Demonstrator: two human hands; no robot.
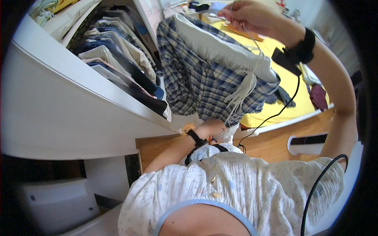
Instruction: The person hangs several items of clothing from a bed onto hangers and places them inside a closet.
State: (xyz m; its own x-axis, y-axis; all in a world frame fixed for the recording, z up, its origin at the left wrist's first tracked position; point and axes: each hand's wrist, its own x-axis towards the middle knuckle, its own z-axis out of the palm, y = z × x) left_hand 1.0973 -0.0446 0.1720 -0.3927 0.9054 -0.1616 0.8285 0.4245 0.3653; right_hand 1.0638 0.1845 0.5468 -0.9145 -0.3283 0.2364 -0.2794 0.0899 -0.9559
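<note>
1 blue plaid garment [201, 72] | white upper band [208, 41] | white cords [245, 88] dangling | hanging

matt, soft-looking cloth of the plaid garment [193, 76], ribbed white fabric [202, 41] along its top, smooth white wardrobe panel [71, 106] at left, wood-look floor [275, 143], crinkled cloth blouse [252, 181] at bottom, smooth black cable [303, 224]

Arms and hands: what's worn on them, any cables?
Right hand: ungloved, black strap at the wrist with a black box, black cable off it. Left hand: black wrist band. Forearms uncovered; white top, faint print.
</note>
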